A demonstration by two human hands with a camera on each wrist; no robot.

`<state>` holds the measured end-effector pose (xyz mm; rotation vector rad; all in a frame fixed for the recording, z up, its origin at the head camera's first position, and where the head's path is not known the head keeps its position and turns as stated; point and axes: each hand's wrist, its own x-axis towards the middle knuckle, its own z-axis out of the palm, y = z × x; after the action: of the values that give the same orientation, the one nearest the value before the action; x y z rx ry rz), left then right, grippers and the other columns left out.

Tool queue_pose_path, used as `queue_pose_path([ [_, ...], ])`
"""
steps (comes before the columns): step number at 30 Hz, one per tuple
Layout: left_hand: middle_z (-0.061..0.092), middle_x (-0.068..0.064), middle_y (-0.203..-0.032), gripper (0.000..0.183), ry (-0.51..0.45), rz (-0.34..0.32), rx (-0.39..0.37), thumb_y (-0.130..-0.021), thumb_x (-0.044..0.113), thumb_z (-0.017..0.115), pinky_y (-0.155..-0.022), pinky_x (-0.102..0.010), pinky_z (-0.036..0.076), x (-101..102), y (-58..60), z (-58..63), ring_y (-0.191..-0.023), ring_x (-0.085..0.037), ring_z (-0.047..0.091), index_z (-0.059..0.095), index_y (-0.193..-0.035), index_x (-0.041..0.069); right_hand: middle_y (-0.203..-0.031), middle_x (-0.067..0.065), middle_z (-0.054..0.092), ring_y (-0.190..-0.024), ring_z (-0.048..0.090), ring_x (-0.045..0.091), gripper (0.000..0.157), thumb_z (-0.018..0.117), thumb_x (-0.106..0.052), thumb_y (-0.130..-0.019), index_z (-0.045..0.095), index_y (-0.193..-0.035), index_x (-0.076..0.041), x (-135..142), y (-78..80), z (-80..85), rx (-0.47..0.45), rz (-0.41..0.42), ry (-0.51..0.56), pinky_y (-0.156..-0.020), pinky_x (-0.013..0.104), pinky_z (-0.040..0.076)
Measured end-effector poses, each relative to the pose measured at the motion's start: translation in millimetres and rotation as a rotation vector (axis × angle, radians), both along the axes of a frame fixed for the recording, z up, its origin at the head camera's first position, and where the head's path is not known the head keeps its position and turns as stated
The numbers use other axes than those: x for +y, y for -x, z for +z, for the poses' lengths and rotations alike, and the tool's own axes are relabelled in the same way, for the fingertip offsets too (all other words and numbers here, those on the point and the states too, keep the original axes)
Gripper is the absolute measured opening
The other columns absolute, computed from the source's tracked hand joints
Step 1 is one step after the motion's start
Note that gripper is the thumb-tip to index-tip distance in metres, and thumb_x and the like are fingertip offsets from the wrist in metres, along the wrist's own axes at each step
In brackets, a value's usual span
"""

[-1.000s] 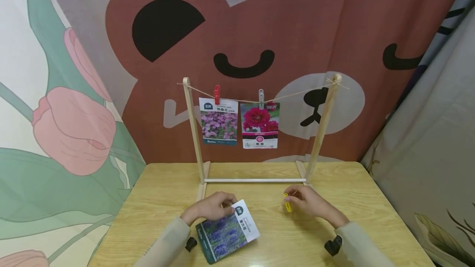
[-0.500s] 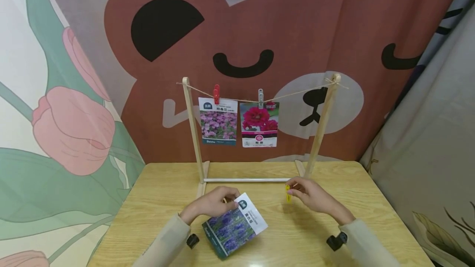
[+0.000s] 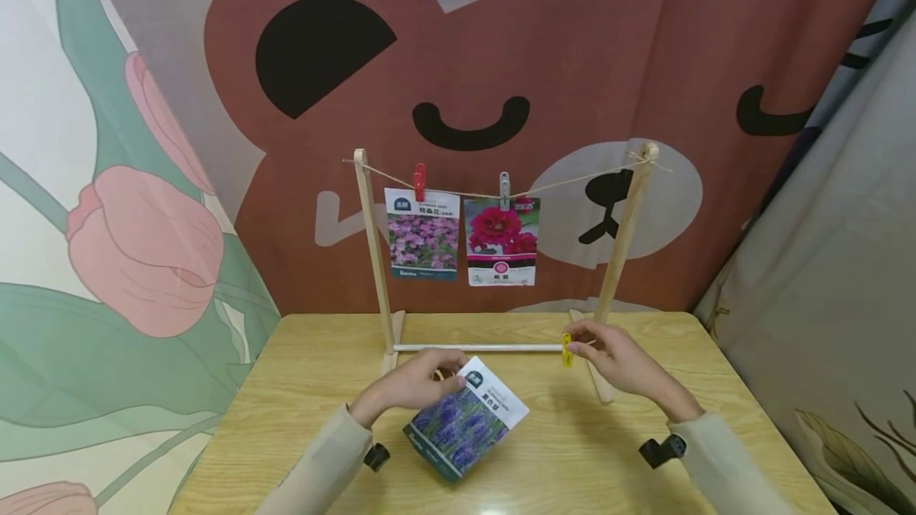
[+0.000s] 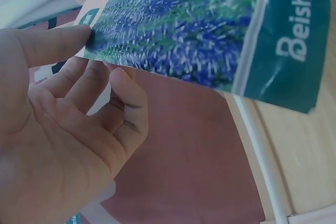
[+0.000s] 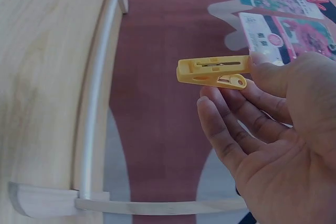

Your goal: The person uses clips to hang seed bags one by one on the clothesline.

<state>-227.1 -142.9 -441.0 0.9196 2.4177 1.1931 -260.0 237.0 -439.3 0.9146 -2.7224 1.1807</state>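
Note:
My left hand [image 3: 415, 378] pinches a seed packet [image 3: 465, 421] by one edge near its white top, thumb on the printed front. The packet shows purple lavender-like flowers and a green bottom band, and is tilted. In the left wrist view the packet [image 4: 184, 24] reads "Beishu" on that band. My right hand [image 3: 611, 358] pinches a yellow clothespin [image 3: 567, 350] between thumb and fingers, in front of the rack's right post. In the right wrist view the clothespin [image 5: 212, 71] points away from the hand, its jaws together.
A wooden rack with a left post [image 3: 374, 253], right post [image 3: 622, 237] and white bottom bar [image 3: 479, 348] stands on the table [image 3: 300, 388]. From its string [image 3: 572, 179], a red clothespin [image 3: 419, 181] and grey clothespin [image 3: 504, 191] hold a pink-flower packet [image 3: 422, 237] and a red-flower packet [image 3: 501, 241].
The left hand has moved up and right with the lavender packet. The right hand has lifted the yellow clothespin upward, toward the right post. The hanging packets stay in place.

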Motion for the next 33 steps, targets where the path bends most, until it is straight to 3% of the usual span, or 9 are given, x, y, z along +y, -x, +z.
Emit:
queue_pose_path([
  [5,0.076,-0.001,-0.110,0.017,-0.029,-0.011,0.003,-0.109,0.016,0.061,-0.081,-0.028,0.056,1,2.2,4.9,-0.097,-0.013,0.070,0.074,-0.119,0.015,-0.112,0.005,0.075,-0.097,0.074,0.023,0.025,0.063,-0.015,-0.109,0.069,-0.130,-0.003,4,-0.1,9.7,0.002,-0.015,0.009,-0.082,0.031,0.061],
  [8,0.076,0.000,-0.112,0.018,-0.030,0.019,0.011,-0.109,0.018,0.061,-0.086,-0.029,0.056,3,3.2,7.7,-0.103,-0.015,0.071,0.074,-0.121,0.016,-0.114,0.007,0.075,-0.097,0.073,0.020,0.025,0.062,-0.014,-0.109,0.069,-0.130,-0.002,6,0.6,14.9,0.016,-0.029,0.007,-0.082,0.031,0.061],
  [15,0.075,0.000,-0.108,0.015,-0.061,0.077,0.038,-0.111,0.022,0.060,-0.081,-0.032,0.055,5,5.3,13.9,-0.092,-0.014,0.066,0.073,-0.117,0.017,-0.112,0.003,0.074,-0.099,0.073,0.019,0.023,0.060,-0.014,-0.110,0.068,-0.131,-0.007,10,4.4,24.7,0.028,-0.051,0.001,-0.084,0.031,0.060],
  [24,0.072,-0.002,-0.097,0.012,-0.133,0.135,0.073,-0.111,0.022,0.060,-0.075,-0.032,0.053,10,8.6,19.2,-0.083,-0.012,0.062,0.071,-0.111,0.017,-0.111,0.007,0.075,-0.097,0.073,0.019,0.019,0.063,-0.005,-0.107,0.069,-0.125,-0.003,16,6.8,38.6,0.155,-0.038,0.025,-0.087,0.029,0.061],
  [33,0.077,-0.003,-0.113,0.014,-0.183,0.171,0.089,-0.110,0.021,0.062,-0.081,-0.033,0.058,15,13.2,27.9,-0.099,-0.021,0.070,0.072,-0.119,0.016,-0.107,0.008,0.075,-0.094,0.073,0.019,0.018,0.066,0.001,-0.104,0.070,-0.122,-0.001,20,10.4,49.0,0.229,-0.034,0.083,-0.082,0.022,0.059],
])
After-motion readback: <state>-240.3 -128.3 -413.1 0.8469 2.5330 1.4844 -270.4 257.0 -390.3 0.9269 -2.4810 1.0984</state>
